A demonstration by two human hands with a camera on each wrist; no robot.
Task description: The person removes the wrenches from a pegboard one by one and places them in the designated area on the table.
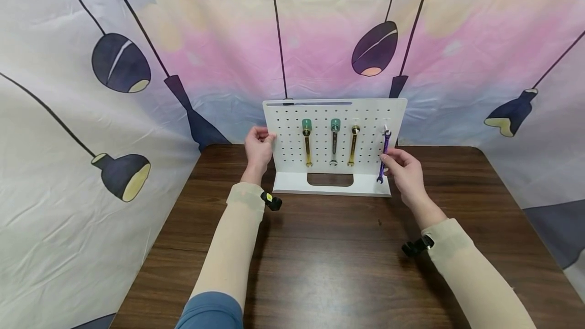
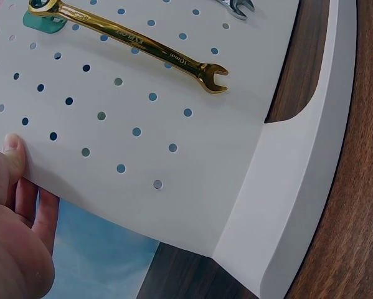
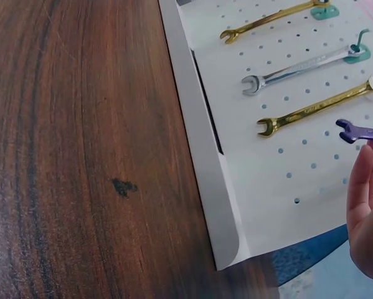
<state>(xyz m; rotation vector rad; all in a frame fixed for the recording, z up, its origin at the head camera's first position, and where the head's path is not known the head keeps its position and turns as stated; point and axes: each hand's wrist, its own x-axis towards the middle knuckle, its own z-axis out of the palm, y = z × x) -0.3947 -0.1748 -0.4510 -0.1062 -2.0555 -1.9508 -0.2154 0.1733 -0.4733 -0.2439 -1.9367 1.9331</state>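
Observation:
A white pegboard stand stands upright on the table. My left hand pinches its left edge, thumb on the front face and fingers behind, as the left wrist view shows. My right hand holds a purple wrench between thumb and fingers at the board's right side. The wrench's top end is at a pale hook; whether it hangs on it I cannot tell. To its left hang a gold wrench, a silver wrench and another gold wrench, all on hooks.
The stand's base has an oblong cutout, with dark wood table showing through. Behind the table hangs a cloth backdrop painted with lamp shapes. A small dark mark lies on the wood before the stand.

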